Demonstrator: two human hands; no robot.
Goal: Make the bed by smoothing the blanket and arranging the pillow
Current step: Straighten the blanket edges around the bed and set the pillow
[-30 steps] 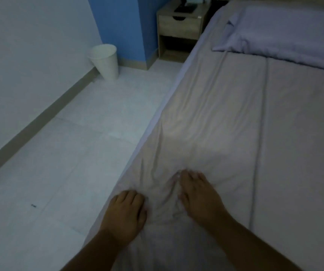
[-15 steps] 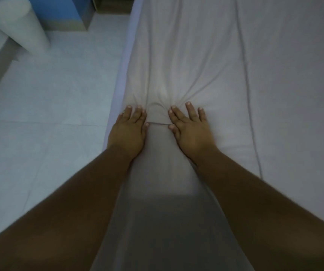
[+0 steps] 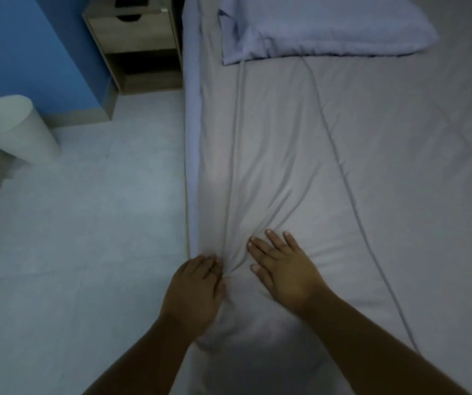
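Observation:
A pale grey blanket [image 3: 371, 172] covers the bed, with creases fanning out from a bunch between my hands. My left hand [image 3: 193, 292] sits at the bed's left edge, fingers curled onto the bunched fabric. My right hand [image 3: 283, 270] lies flat on the blanket beside it, fingers spread and pointing toward the head of the bed. A lavender pillow [image 3: 323, 27] lies at the head of the bed, slightly askew, its near left corner folded.
A wooden nightstand [image 3: 135, 44] stands against the blue wall [image 3: 29, 41] left of the bed's head. A white waste bin [image 3: 12, 129] stands on the tiled floor [image 3: 86, 223] at the far left. A lighter sheet edge [image 3: 192, 109] shows along the bed's left side.
The view has lifted, bringing the pillow and nightstand back into sight. My left hand has shifted to the bed's edge and curled on the fabric; my right hand stays flat.

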